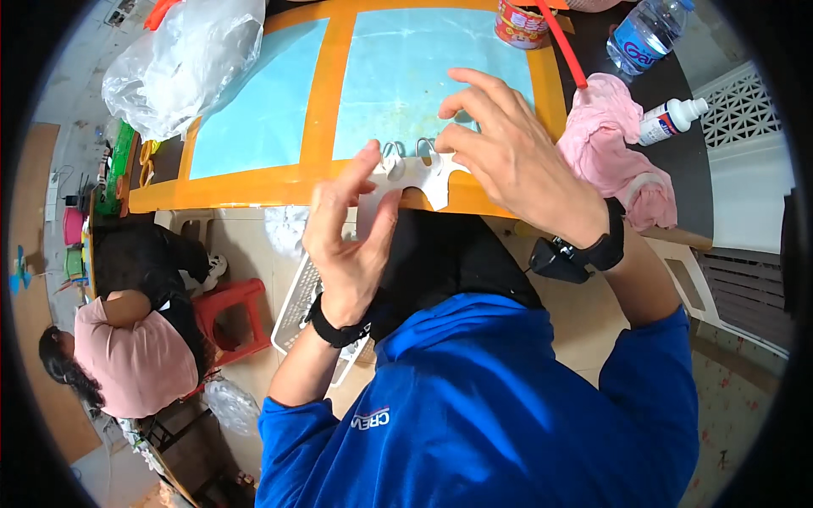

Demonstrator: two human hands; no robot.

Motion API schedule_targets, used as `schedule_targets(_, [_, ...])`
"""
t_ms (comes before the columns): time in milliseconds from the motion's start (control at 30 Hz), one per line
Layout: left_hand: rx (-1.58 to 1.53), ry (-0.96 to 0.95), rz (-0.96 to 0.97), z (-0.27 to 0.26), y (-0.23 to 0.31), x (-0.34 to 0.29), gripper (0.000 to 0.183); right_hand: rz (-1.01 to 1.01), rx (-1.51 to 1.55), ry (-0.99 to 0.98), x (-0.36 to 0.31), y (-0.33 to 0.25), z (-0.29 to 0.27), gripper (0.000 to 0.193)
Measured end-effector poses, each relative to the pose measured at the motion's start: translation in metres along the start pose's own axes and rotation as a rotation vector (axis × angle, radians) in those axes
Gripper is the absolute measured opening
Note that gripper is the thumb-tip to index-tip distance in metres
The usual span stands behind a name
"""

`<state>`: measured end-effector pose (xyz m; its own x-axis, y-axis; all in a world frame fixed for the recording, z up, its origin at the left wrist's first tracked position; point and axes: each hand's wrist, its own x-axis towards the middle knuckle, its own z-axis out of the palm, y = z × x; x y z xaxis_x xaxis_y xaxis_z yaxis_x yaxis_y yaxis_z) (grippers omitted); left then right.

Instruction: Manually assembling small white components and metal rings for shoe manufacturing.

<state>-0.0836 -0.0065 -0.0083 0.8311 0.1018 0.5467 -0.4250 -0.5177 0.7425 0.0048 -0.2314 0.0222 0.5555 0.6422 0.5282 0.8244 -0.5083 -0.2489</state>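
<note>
At the near edge of the orange-and-blue table [254, 190] lies a small white card [434, 183] with curved cutouts. Two silver wire loops, one a metal ring [394, 159] and the other a second ring [426, 151], stand up from its far side. My left hand [343, 241] is beside the card's left end, thumb and forefinger spread apart, with part of the card behind them. Over the right end hovers my right hand [517, 161], fingers bent and separated; its fingertips are near the right ring, and I see nothing held. Black bands circle both wrists.
A clear plastic bag [190, 68] covers the far left. To the right are a pink cloth [605, 148], a white bottle [673, 120], a water bottle [648, 38] and a red tub [521, 25]. A person [135, 351] sits at left near a red stool [233, 317].
</note>
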Motion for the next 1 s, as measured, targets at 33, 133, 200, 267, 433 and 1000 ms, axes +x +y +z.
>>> schedule_targets(33, [0.152, -0.045, 0.027, -0.009, 0.0, 0.003, 0.056, 0.005, 0.006, -0.002, 0.0, 0.0, -0.001, 0.017])
schedule_targets(133, [0.402, -0.11, 0.101, -0.016, 0.004, 0.026, 0.064, 0.002, 0.014, -0.004, 0.003, -0.001, -0.003, 0.018])
schedule_targets(200, [0.317, -0.194, -0.069, -0.01, 0.008, 0.028, 0.068, 0.038, 0.039, 0.042, 0.005, -0.005, -0.002, 0.018])
schedule_targets(267, [0.248, -0.326, -0.134, -0.008, 0.003, 0.03, 0.07, 0.053, 0.051, 0.073, 0.008, -0.006, -0.002, 0.02])
schedule_targets(433, [0.168, -0.292, -0.089, 0.001, 0.004, 0.031, 0.073, 0.025, 0.056, 0.068, 0.001, -0.004, -0.001, 0.02])
schedule_targets(1000, [-0.068, -0.291, -0.205, 0.017, 0.008, 0.023, 0.061, 0.27, 0.198, 0.179, -0.02, -0.023, 0.002, 0.018])
